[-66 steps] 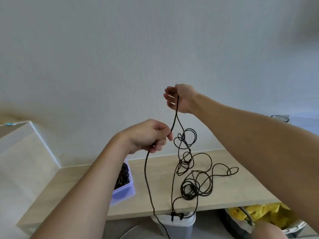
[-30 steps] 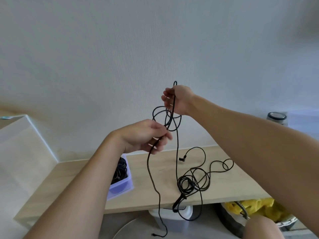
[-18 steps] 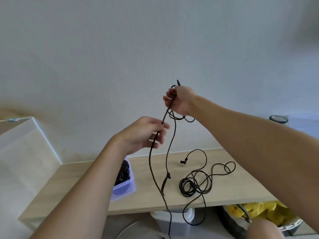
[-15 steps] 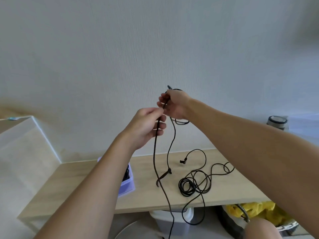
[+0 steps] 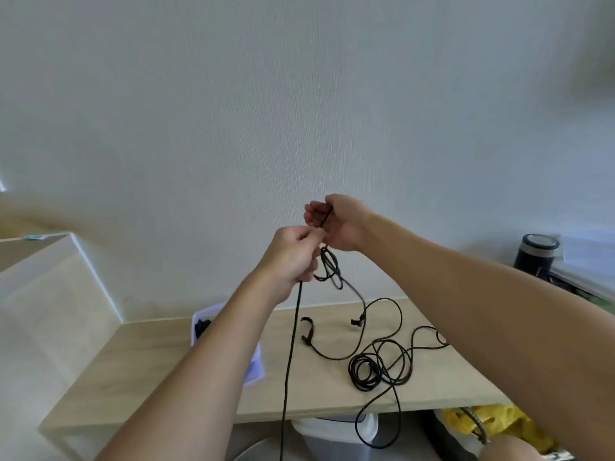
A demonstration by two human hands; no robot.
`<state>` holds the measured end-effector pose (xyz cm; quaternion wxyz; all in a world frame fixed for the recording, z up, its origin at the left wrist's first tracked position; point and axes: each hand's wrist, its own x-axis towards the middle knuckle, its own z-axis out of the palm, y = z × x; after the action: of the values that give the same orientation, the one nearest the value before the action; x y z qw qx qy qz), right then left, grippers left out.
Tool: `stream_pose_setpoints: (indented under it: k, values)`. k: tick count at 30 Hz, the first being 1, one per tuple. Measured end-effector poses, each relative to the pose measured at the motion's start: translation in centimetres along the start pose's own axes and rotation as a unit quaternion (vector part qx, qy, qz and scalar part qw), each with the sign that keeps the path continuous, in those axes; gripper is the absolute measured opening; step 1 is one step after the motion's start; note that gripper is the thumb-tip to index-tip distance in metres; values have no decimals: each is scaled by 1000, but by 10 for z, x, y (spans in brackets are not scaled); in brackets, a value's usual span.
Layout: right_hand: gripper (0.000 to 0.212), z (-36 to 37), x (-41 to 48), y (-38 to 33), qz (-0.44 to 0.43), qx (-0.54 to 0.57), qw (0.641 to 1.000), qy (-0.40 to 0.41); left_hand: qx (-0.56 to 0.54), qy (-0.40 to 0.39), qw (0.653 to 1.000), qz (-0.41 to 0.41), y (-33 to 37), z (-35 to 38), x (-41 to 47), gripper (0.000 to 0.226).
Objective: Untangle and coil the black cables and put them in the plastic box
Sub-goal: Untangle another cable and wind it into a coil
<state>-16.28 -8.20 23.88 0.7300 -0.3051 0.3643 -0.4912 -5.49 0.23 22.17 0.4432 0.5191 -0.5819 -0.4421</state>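
Cable (image 5: 292, 344) hangs pinched by left hand (image 5: 293, 257) and right hand (image 5: 341, 224) close together, its tangle near the table (image 5: 316, 395) edge, apart from the box (image 5: 258, 362).

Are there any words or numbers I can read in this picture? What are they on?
No text here can be read.
The blue sticker on the pale box, left: too small and blurred.
The dark canister, right: no label shows clearly.
The plastic box and black cable: no writing shows.
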Motion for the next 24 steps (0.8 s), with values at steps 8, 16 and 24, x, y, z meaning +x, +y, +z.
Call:
stream_pose_setpoints:
  k: [8,16,24]
  values:
    - [39,-12,1,-18,-7,48,999,18,52,-127,989,-53,4,-21,-15,17]
    - [40,3,-11,-26,-22,-18,999,-17,90,-158,983,-22,5,-22,-14,22]
    - [40,11,-11,-6,-11,-16,1000,-1,-108,-54,992,-27,9,-14,-12,18]
